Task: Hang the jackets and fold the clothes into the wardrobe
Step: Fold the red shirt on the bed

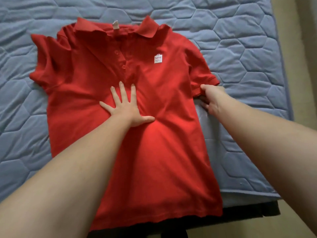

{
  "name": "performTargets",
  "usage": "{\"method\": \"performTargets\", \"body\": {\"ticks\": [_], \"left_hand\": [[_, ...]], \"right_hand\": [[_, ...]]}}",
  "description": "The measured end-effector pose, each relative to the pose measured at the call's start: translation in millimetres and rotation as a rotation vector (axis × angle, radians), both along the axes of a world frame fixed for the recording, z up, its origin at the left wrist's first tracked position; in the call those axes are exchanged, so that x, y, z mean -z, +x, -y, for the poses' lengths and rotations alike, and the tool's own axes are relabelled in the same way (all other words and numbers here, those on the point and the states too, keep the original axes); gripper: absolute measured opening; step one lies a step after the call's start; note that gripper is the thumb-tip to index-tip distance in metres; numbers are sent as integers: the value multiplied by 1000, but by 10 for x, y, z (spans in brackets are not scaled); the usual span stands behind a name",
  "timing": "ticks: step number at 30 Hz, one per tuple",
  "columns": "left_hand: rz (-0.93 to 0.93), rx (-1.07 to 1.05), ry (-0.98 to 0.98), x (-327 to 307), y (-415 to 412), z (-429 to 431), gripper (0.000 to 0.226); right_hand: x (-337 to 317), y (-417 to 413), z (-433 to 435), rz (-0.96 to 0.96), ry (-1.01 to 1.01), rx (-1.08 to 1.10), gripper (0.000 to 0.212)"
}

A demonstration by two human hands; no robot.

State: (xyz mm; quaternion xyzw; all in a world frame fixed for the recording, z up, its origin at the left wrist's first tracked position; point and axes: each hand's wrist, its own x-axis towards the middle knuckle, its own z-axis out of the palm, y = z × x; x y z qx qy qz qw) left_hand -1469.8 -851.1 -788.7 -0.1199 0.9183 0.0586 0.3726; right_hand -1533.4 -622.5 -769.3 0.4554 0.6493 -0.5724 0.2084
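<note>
1. One red polo shirt [163, 160] lies face up on the blue quilted mattress [240, 40]. Its collar [147, 30] points away from me, and its hem reaches over the mattress's near edge.
2. My left hand [126, 109] lies flat on the middle of the shirt, just below the button placket [122, 60]. The fingers are straight and spread and the thumb is out to the side. The palm presses the cloth down and holds nothing. Creases radiate from under the palm.
3. My right hand [211, 98] has hold of the sleeve on my right [200, 69]. The thumb sits on top of the cuff edge and the fingers curl beneath it, pinching the fabric.
4. The sleeve on my left [46, 62] lies bunched in loose folds on the mattress, untouched by either hand.
5. A white logo patch [157, 58] sits on the chest between the placket and the pinched sleeve. A pale label [115, 25] shows inside the collar.
6. Beige floor [305, 66] runs along the mattress's right edge.
</note>
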Motion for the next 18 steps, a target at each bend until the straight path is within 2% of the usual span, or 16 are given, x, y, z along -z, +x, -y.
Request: {"method": "performTargets", "body": {"ticks": [4, 7, 10, 13, 15, 16, 18], "left_hand": [[89, -20, -5, 47, -70, 13, 143], [128, -27, -2, 52, -114, -3, 144], [151, -28, 3, 51, -151, -5, 144], [159, -27, 16, 64, -165, -8, 145], [154, -21, 20, 86, -169, -14, 145], [148, -19, 22, 95, -173, -14, 144], [142, -17, 33, 104, -175, 3, 143]], "right_hand": [[-61, -361, -239, -196, 285, 100, 35], [-232, -708, -645, -219, 634, -196, 34], [-161, -722, -715, -154, 714, -469, 35], [6, -503, -572, -109, 719, -404, 38], [-8, -457, -453, -172, 786, -312, 44], [-53, -455, -391, -210, 861, -331, 50], [-144, -394, -249, -284, 1050, -536, 63]]}}
